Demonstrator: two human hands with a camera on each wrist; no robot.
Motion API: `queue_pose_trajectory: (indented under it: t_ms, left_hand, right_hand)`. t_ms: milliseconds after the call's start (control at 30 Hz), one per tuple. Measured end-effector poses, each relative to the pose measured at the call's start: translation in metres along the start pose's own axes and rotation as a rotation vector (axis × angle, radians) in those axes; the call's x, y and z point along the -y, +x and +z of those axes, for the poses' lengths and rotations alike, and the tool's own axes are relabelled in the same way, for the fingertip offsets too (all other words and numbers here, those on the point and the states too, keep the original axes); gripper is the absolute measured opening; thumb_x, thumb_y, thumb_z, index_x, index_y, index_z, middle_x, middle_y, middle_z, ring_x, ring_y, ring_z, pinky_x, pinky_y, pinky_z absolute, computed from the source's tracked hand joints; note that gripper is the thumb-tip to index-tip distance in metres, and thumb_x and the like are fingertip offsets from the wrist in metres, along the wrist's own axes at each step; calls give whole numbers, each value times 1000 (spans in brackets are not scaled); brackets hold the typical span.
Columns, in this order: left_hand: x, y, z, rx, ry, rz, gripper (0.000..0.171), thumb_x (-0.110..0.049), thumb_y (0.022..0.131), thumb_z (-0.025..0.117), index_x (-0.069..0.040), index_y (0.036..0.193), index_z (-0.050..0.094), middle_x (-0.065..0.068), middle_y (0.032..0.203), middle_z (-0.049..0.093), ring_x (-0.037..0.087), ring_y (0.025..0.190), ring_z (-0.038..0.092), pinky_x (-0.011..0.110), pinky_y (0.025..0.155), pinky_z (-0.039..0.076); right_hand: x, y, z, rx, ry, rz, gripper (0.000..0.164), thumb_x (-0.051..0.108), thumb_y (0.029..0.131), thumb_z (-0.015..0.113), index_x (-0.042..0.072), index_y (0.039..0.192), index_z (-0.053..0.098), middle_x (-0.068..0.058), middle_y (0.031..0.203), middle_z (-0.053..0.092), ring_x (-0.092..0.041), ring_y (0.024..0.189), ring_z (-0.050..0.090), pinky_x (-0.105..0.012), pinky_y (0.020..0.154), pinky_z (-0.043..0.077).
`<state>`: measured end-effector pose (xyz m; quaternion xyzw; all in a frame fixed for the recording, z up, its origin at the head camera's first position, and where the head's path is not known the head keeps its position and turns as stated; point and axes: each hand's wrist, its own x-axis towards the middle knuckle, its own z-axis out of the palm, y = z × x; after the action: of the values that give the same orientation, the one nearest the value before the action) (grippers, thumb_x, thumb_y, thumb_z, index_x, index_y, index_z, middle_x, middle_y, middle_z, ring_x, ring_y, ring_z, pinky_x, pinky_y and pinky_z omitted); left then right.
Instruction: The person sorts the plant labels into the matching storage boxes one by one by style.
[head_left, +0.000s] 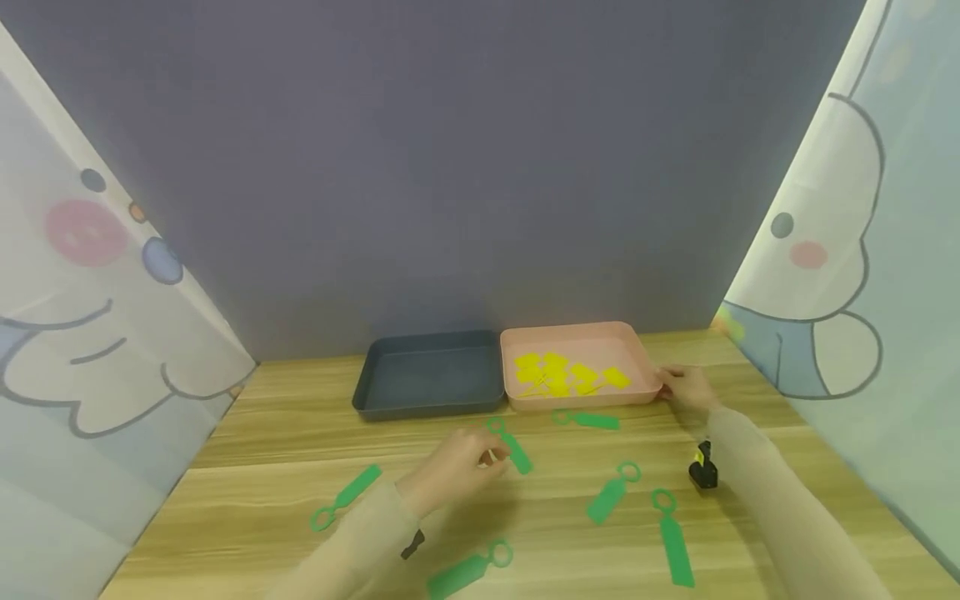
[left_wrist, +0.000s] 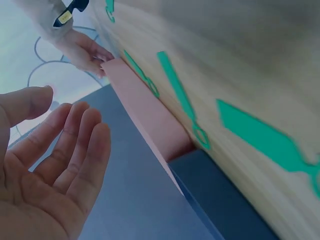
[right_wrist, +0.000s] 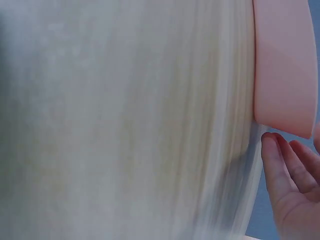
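My left hand (head_left: pixel 459 471) is over the table with fingers gently curved and nothing between them, beside a flat green tag with a ring at one end (head_left: pixel 517 454). The left wrist view shows its palm and relaxed fingers (left_wrist: pixel 92 145). At the front right corner of the pink tray (head_left: pixel 585 402) is my right hand (head_left: pixel 686 387). Its fingers (right_wrist: pixel 275 165) extend right at the tray's end wall in the right wrist view, the thumb mostly cut off by the frame. Several yellow tags (head_left: pixel 555 375) lie inside the pink tray.
A dark blue tray (head_left: pixel 427 410) stands left of the pink one, side by side. More green tags lie scattered on the wooden table, one at the left (head_left: pixel 357 487), one before the pink tray (head_left: pixel 597 421), others at front right (head_left: pixel 677 552). A grey wall (head_left: pixel 480 167) rises behind.
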<state>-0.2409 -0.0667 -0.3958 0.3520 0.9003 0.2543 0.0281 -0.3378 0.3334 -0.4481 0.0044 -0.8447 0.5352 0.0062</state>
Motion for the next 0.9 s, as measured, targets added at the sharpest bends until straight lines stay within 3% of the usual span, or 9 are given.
queue_pose_trajectory:
  t_ms: [100,200,333,433,533,733,800,900]
  left_hand:
    - [7,-16,0,-21,-1,-18,20,-16,87,61,-5,102,67,1,97,67,5,78,58,14,68,48]
    - [14,-29,-2,-38,-26,-54,20,-16,87,60,-5,103,66,2,100,67,5,79,58,18,70,50]
    - [22,-46,-8,-70,-62,-110,21,-17,87,61,-5,105,66,3,106,66,8,81,59,23,72,52]
    - [26,-58,-14,-109,-77,-155,22,-19,88,60,-7,105,65,3,107,66,10,83,59,26,73,53]
    - [31,-67,-21,-190,-78,-177,20,-17,88,60,-7,105,65,3,103,67,11,83,60,23,72,53]
    - [45,-75,-46,-447,-43,-175,14,-6,83,65,-6,97,68,2,91,70,14,78,65,22,70,54]
    - [53,-75,-58,-488,-28,-181,14,-5,83,65,-6,96,68,4,92,70,16,79,65,26,70,56]
    - [69,-72,-76,-488,-24,-217,16,-8,86,62,-5,101,67,8,96,70,21,84,67,33,74,56]
  right_hand:
    - [5,-3,-1,-8,-32,-11,42,11,98,39,-25,122,39,-41,115,50,-8,77,65,-24,72,55]
    - [11,-8,-3,-30,-149,-30,45,16,99,39,-22,122,42,-39,114,52,-24,84,67,-32,78,55]
    - [22,-17,-4,-76,-335,-57,48,24,99,38,-18,123,44,-37,119,50,-44,104,56,-50,90,46]
    - [30,-23,-4,-92,-419,-89,49,26,99,37,-15,125,44,-36,123,47,-50,111,48,-58,93,40]
    - [37,-28,-2,-97,-447,-133,46,25,99,39,-13,124,46,-34,124,48,-50,112,47,-59,92,40]
    - [55,-43,6,-86,-472,-265,36,16,96,47,-12,118,53,-32,115,56,-47,100,57,-55,82,49]
    - [60,-49,9,-74,-477,-292,35,15,95,49,-12,116,55,-31,113,58,-44,95,60,-53,79,51]
    - [67,-57,14,-54,-485,-312,34,14,94,51,-12,115,56,-31,114,57,-44,95,61,-51,77,52]
